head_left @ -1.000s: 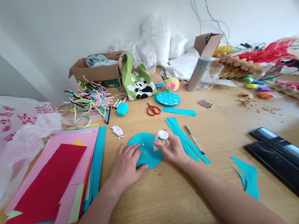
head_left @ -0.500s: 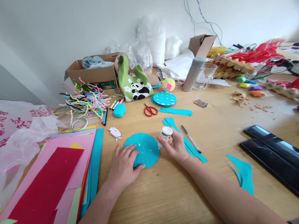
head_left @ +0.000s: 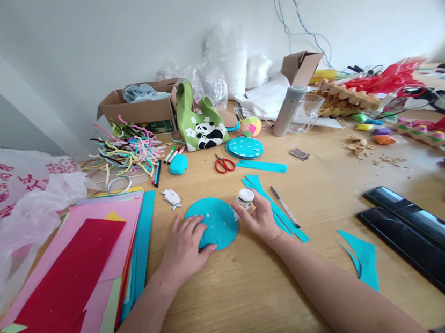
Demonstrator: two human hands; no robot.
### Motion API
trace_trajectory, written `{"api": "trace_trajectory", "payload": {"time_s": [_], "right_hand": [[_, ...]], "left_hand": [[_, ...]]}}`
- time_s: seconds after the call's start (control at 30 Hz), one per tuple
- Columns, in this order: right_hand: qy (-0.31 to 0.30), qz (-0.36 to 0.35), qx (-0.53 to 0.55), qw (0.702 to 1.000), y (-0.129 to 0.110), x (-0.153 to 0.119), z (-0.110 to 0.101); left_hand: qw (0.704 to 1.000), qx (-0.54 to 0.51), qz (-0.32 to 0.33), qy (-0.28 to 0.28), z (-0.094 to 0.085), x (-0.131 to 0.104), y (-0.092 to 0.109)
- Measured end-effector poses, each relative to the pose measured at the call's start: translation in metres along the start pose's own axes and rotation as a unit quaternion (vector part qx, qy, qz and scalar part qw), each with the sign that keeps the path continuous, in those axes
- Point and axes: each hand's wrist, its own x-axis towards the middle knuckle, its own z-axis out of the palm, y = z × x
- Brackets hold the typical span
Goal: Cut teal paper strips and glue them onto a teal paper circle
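A round piece of blue paper (head_left: pixel 217 224) lies flat on the table, with a few small white spots on it. My left hand (head_left: pixel 188 241) rests on its left side, fingers spread and pressing lightly, thumb at the lower edge. In my right hand (head_left: pixel 260 218) is a small white bottle (head_left: pixel 245 197), held tilted at the circle's right edge with its round white end up. A white patch shows on the paper beside my right fingertips; the bottle's lower end is mostly hidden. Blue paper strips (head_left: pixel 264 194) lie under and beyond my right hand, and a pen (head_left: pixel 285 206) is beside them.
Coloured sheets (head_left: pixel 66 277) are stacked at the left. Red scissors (head_left: pixel 224 163), a white-spotted blue disc (head_left: pixel 244 147) and a green panda bag (head_left: pixel 201 126) stand beyond the circle. Blue scraps (head_left: pixel 361 260) and two black devices (head_left: pixel 415 251) lie at the right.
My right hand and the small white bottle have shifted slightly to the left. My left hand and the blue circle stay in place.
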Motion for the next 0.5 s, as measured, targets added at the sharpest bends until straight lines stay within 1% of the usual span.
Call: {"api": "trace_trajectory", "payload": {"time_s": [0.1, 0.5], "right_hand": [[0.012, 0.004, -0.001, 1.0, 0.0002, -0.0007, 0.0003], [0.002, 0.011, -0.01, 1.0, -0.0001, -0.0007, 0.0008]], "left_hand": [[1.0, -0.002, -0.003, -0.004, -0.0009, 0.0003, 0.0004], [1.0, -0.001, -0.005, -0.012, -0.001, 0.0002, 0.0004]]}}
